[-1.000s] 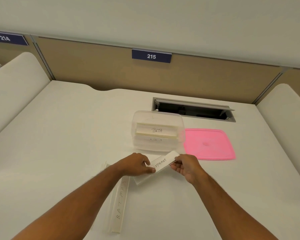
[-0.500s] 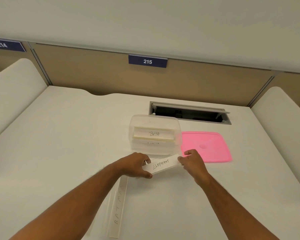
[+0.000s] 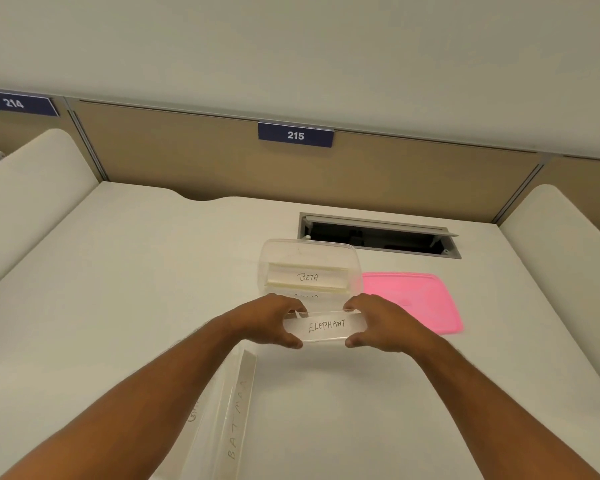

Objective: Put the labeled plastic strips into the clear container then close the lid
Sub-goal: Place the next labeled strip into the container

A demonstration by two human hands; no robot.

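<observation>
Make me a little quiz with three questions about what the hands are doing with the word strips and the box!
1. True or false: the pink lid is already on the clear container.
2. Which word is on the strip held between the left hand and the right hand?
A. BETA
B. ELEPHANT
C. BATMAN
3. Fill in the word: the BATMAN strip lies on the ____, near the left arm.

Key:
1. False. The lid lies flat beside the container, to its right.
2. B. Each hand pinches one end.
3. Desk.
</observation>
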